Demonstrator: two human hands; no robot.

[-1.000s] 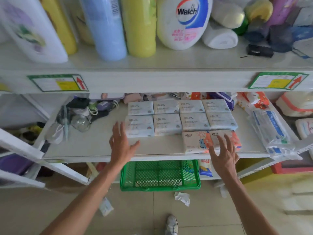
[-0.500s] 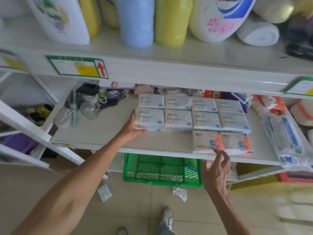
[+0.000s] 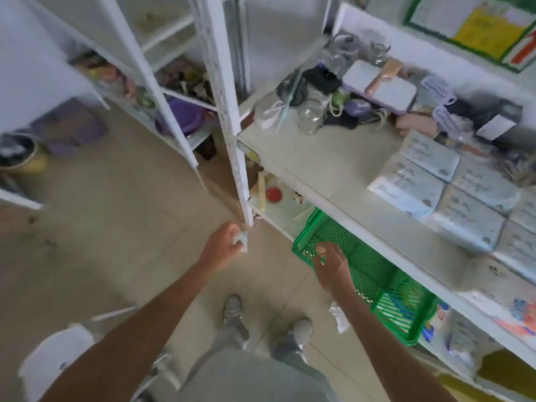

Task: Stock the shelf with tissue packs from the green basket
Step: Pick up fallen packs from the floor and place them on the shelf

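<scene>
The green basket (image 3: pixel 366 258) stands on the floor under the lower shelf (image 3: pixel 324 163); no packs show through its mesh. Light blue tissue packs (image 3: pixel 435 184) lie in rows on that shelf, with an orange-printed pack (image 3: pixel 519 317) nearer its front edge. My left hand (image 3: pixel 222 248) is low by the foot of the white shelf post (image 3: pixel 232 146) and grips a small white tissue pack (image 3: pixel 243 245) near the floor. My right hand (image 3: pixel 330 265) hovers over the basket's near corner with relaxed fingers, holding nothing.
A crumpled white tissue (image 3: pixel 338 314) lies on the floor beside the basket. My shoes (image 3: pixel 232 310) stand close behind. A glass jar (image 3: pixel 311 118), masks and other clutter fill the shelf's back left. A purple basin (image 3: pixel 181 118) sits in the neighbouring rack.
My view has swung down and to the left. My left hand left the blue packs on the shelf and dropped to a small pack by the floor. My right hand came down over the basket.
</scene>
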